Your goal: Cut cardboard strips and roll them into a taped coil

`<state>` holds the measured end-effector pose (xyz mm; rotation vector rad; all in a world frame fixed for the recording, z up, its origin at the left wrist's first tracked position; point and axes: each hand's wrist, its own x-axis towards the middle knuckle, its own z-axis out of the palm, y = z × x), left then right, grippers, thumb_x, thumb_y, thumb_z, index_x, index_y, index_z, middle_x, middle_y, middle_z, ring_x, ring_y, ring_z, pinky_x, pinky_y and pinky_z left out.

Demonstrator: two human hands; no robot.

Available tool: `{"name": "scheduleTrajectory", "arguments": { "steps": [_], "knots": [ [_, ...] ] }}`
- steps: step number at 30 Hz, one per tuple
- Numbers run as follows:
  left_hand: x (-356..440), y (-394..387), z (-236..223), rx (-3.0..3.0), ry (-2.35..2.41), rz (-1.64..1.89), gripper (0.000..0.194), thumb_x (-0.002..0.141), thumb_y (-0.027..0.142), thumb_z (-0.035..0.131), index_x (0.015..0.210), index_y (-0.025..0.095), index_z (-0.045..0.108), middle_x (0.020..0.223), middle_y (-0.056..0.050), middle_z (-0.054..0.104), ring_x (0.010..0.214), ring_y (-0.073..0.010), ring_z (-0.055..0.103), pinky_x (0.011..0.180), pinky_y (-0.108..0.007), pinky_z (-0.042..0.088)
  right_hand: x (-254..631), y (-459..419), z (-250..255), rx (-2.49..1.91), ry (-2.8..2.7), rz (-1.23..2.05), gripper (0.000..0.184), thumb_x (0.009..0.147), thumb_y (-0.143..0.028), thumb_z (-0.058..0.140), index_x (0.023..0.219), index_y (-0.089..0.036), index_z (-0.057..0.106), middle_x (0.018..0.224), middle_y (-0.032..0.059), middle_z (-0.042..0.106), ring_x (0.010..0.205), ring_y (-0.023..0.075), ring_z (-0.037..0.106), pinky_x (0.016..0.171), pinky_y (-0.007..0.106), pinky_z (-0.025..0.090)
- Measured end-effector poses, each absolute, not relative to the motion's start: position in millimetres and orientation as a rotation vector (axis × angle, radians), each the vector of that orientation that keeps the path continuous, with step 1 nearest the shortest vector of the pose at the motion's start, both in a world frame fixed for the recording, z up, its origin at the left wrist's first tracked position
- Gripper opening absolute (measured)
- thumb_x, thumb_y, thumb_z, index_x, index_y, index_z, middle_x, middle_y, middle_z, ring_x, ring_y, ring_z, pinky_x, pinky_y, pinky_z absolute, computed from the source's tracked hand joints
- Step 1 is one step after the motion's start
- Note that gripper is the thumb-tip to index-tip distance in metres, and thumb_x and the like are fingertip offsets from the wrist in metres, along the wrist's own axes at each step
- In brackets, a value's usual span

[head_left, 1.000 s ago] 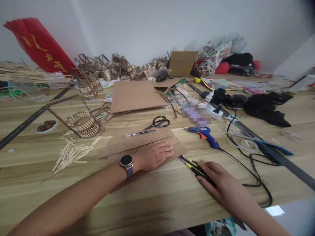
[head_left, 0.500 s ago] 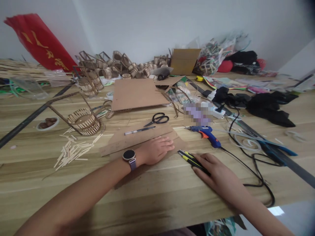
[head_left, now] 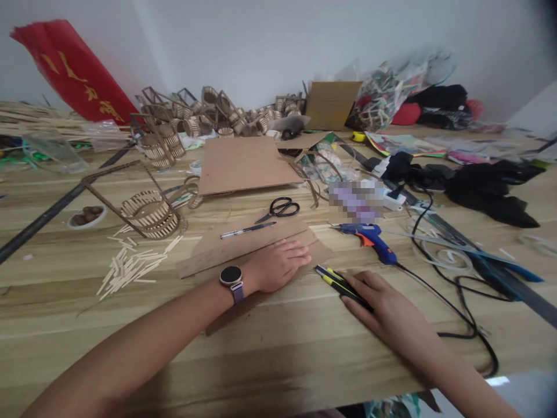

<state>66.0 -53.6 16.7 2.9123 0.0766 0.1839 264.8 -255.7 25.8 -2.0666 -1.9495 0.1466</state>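
Note:
My left hand (head_left: 281,264) lies flat on a piece of brown cardboard (head_left: 319,247), fingers stretched out toward the right. A dark-faced watch (head_left: 230,275) is on that wrist. My right hand (head_left: 383,299) is closed around a black and yellow utility knife (head_left: 342,284), whose tip points up and left, just right of the cardboard. A cardboard strip (head_left: 209,261) lies across the sheet, beyond my left hand. On the sheet's far part rests a pen (head_left: 248,230), with black scissors (head_left: 281,209) behind it.
A blue glue gun (head_left: 374,241) lies to the right, its black cord trailing toward me. At left stand a small slatted basket (head_left: 150,215), loose wooden sticks (head_left: 126,270) and a bowl of brown balls (head_left: 87,217). Behind lies a larger cardboard sheet (head_left: 243,165).
The view has shifted slightly. My left hand stays flat on the cardboard, and my right hand keeps its hold on the utility knife in nearly the same spot.

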Motion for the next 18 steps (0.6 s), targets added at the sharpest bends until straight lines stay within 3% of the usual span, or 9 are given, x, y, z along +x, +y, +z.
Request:
{"name": "scheduleTrajectory", "arguments": {
  "steps": [18],
  "knots": [
    [65.7,-54.4,17.0,2.811,0.113,0.17,0.044,0.102,0.022,0.027,0.14,0.019,0.049,0.151,-0.005,0.045,0.144,-0.0204,0.031,0.119,-0.043,0.023,257.0,-257.4,25.2,-2.051,-1.985,0.11,0.037,0.094,-0.036,0.046,0.125,-0.023,0.063,0.105,0.0101,0.067,0.095,0.0242,0.068,0.077,0.036,0.06]
  ]
}}
